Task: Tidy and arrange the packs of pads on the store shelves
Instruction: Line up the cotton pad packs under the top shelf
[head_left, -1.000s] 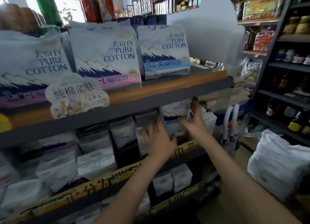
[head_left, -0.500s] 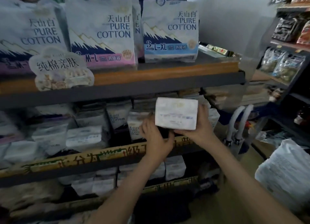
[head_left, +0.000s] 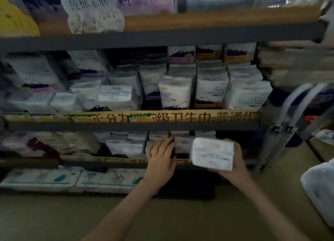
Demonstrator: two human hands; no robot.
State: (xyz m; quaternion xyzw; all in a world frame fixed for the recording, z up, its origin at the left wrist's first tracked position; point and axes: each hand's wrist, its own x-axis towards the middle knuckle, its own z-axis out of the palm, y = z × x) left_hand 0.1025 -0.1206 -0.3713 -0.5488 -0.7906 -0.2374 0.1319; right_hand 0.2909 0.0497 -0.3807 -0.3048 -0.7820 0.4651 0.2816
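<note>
— Why does the right hand [head_left: 236,158] grip the white pad pack [head_left: 212,153] in front of the lower shelf [head_left: 112,164]?
— Likely to place it; the left hand [head_left: 160,156], fingers loose, touches packs [head_left: 133,147] there, seemingly making room.

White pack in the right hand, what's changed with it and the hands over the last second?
The right hand pulled the white pack off the middle shelf and lowered it in front of the lower shelf, still gripping it. The left hand, which touched it half a second ago, let go and now reaches the lower shelf's packs. Other packs look unchanged.
</note>
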